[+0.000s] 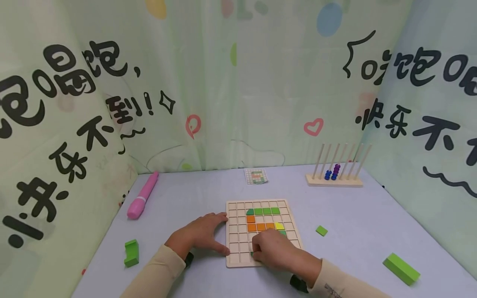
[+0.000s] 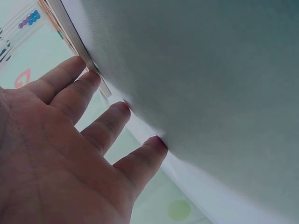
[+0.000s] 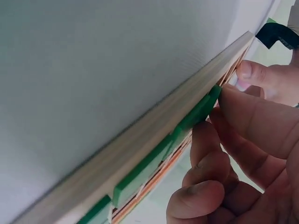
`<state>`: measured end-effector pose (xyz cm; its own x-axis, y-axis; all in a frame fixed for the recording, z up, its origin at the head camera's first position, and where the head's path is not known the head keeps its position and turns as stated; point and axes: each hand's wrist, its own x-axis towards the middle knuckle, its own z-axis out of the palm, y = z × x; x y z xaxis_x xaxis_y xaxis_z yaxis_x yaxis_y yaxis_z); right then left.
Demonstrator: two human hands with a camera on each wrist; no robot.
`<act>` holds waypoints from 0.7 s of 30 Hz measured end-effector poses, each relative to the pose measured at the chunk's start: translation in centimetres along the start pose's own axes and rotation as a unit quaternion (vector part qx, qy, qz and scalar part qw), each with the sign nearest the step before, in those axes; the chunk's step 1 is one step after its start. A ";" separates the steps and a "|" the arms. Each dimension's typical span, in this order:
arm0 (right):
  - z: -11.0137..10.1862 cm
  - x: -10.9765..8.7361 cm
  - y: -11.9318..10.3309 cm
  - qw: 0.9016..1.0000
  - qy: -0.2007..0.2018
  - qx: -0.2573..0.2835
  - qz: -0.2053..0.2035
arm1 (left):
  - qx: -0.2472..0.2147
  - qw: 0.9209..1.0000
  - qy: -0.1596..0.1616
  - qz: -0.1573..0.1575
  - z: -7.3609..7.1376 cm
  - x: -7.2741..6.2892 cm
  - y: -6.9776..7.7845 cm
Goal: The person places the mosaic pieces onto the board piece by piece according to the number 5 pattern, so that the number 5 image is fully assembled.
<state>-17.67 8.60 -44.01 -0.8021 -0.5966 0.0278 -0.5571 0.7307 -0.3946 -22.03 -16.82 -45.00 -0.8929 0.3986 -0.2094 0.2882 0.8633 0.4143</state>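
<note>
A wooden grid board (image 1: 238,240) lies on the table. Green, orange and yellow tiles fill some of its squares, including an orange tile (image 1: 251,227) and a yellow tile (image 1: 279,226). My left hand (image 1: 203,234) spreads along the board's left side, fingertips and thumb at the edge; in the left wrist view its fingers are nearly straight. Over the lower part of the board, my right hand (image 1: 275,248) pinches a dark green tile (image 3: 201,109) between thumb and fingers, close over the squares. Another green tile (image 3: 142,172) sits beside it on the board. My right hand hides several squares.
A loose green tile (image 1: 321,230) and a long green block (image 1: 401,269) lie to the right. On the left are a notched green block (image 1: 131,253) and a pink pen-like device (image 1: 143,196). Behind the board stand a pattern card (image 1: 256,176) and a bead rack (image 1: 334,182).
</note>
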 end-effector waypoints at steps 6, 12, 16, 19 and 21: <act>0.1 0.2 -0.3 1.000 -0.009 -0.009 0.000 | 0.001 1.000 0.000 -0.001 0.0 -0.1 0.1; 0.1 0.0 -0.6 0.998 0.000 -0.053 -0.030 | -0.003 1.000 -0.002 0.000 -0.1 -0.1 0.2; -0.2 -0.4 -0.9 0.997 -0.018 -0.062 -0.043 | -0.007 1.000 -0.004 0.002 -0.1 -0.2 0.1; -0.8 -0.6 -0.6 0.999 -0.032 -0.031 -0.015 | -0.001 1.000 -0.003 0.001 -0.1 -0.1 0.0; -1.4 -0.7 0.1 1.000 -0.025 -0.009 0.008 | 0.004 1.000 -0.002 -0.002 0.0 0.0 -0.1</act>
<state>-17.42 9.52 -42.79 -0.7996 -0.6000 -0.0250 -0.5481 0.7462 -0.3779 -22.07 -16.87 -45.00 -0.8924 0.3963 -0.2156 0.2874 0.8677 0.4056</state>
